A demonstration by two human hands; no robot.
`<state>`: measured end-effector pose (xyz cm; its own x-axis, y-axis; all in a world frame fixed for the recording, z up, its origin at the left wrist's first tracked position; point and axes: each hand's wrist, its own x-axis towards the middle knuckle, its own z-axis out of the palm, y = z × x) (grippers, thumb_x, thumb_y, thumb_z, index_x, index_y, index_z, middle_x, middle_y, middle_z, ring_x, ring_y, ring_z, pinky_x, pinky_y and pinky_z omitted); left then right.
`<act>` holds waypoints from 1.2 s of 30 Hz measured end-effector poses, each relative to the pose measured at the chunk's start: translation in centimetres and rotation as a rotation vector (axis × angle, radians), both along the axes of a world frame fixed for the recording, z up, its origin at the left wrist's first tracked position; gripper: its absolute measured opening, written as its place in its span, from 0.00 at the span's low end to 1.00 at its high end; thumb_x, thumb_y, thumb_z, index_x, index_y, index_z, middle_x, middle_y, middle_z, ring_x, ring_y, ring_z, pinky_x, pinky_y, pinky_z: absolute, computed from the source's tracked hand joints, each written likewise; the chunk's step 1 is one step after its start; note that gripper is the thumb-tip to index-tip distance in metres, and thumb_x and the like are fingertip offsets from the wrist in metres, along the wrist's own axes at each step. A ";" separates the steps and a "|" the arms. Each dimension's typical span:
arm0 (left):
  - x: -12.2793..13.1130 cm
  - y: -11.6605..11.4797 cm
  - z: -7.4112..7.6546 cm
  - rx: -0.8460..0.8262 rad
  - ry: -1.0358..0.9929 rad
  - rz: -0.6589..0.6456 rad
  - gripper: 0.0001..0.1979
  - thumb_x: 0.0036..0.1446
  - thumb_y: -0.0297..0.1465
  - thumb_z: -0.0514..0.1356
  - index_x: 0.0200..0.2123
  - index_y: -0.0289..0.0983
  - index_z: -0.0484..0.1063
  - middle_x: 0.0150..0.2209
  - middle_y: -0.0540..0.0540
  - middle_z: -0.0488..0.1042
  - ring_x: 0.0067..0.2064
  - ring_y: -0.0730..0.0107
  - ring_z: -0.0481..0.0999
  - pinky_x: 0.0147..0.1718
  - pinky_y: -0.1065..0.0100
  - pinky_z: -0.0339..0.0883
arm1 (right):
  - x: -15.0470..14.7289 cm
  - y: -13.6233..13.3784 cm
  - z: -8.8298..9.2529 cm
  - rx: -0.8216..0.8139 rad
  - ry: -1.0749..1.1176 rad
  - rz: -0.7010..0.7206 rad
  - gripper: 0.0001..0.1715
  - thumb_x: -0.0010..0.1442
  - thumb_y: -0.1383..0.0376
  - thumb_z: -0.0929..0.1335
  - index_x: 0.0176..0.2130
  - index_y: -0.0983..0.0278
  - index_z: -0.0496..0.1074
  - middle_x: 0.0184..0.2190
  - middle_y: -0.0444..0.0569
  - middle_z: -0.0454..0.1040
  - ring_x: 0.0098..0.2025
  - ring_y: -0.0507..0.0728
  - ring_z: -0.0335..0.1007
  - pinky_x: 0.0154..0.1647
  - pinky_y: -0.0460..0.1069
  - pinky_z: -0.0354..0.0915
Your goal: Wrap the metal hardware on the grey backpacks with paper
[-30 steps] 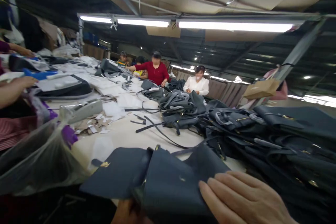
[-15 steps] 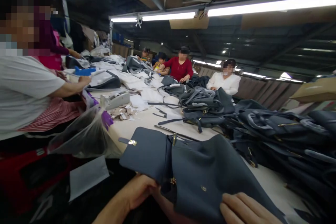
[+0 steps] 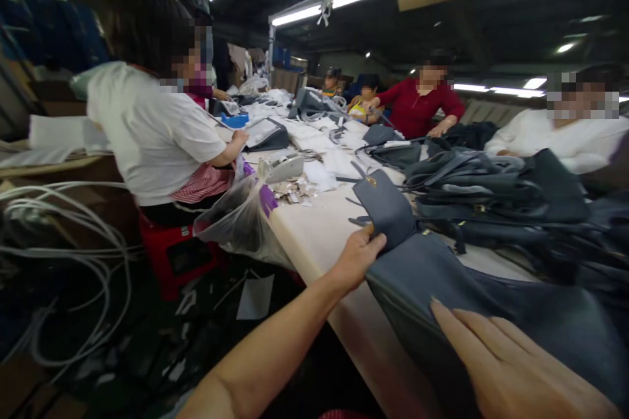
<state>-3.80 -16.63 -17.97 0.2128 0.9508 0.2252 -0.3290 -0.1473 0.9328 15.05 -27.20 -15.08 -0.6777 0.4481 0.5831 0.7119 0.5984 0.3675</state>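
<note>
A dark blue-grey bag (image 3: 442, 275) lies at the near edge of the table, its flap (image 3: 386, 206) folded out away from the body. The flap carries a small gold clasp near its far end. My left hand (image 3: 361, 255) grips the near edge of the flap, thumb on top and fingers underneath. Stretched out flat, my right hand (image 3: 511, 353) rests on the bag's body, fingers slightly apart.
The pale table (image 3: 314, 229) runs away from me. Piled dark bags (image 3: 491, 190) lie on the right, cardboard scraps (image 3: 295, 190) ahead. A plastic bag (image 3: 240, 222) hangs at the left edge. A co-worker (image 3: 152, 124) sits left near a red stool (image 3: 167, 262); other people work farther back.
The view has swung left. My left hand has come from beneath the bag to hold its flap edge. The bag is turned, and my right hand now lies flatter on it.
</note>
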 end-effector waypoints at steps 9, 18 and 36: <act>0.7 6.3 9.6 0.451 0.337 -0.526 0.03 0.48 0.26 0.64 0.27 0.34 0.79 0.29 0.49 0.78 0.35 0.66 0.74 0.42 0.67 0.68 | -7.1 0.5 -2.8 -0.064 -0.097 -0.413 0.26 0.44 0.76 0.66 0.44 0.79 0.77 0.30 0.63 0.79 0.30 0.63 0.75 0.27 0.51 0.71; 6.3 3.1 7.2 0.999 0.931 -0.203 0.26 0.50 0.13 0.50 0.47 0.37 0.77 0.66 0.39 0.60 0.65 0.56 0.61 0.61 0.59 0.57 | -2.5 -2.2 -5.2 -0.026 -0.058 -0.409 0.26 0.53 0.70 0.65 0.51 0.77 0.73 0.46 0.68 0.78 0.41 0.65 0.76 0.37 0.55 0.70; -0.9 -1.7 0.2 0.595 0.789 0.643 0.13 0.58 0.35 0.57 0.46 0.37 0.65 0.37 0.45 0.69 0.35 0.64 0.71 0.40 0.62 0.66 | -4.4 -6.3 -10.7 -0.070 0.103 -0.588 0.33 0.56 0.85 0.56 0.52 0.69 0.74 0.55 0.60 0.73 0.55 0.63 0.72 0.34 0.49 0.74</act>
<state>-4.66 -18.36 -17.81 0.0120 0.7239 0.6898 0.6018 -0.5562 0.5732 10.62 -33.46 -25.81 -0.2456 0.7703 0.5885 0.9609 0.1132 0.2528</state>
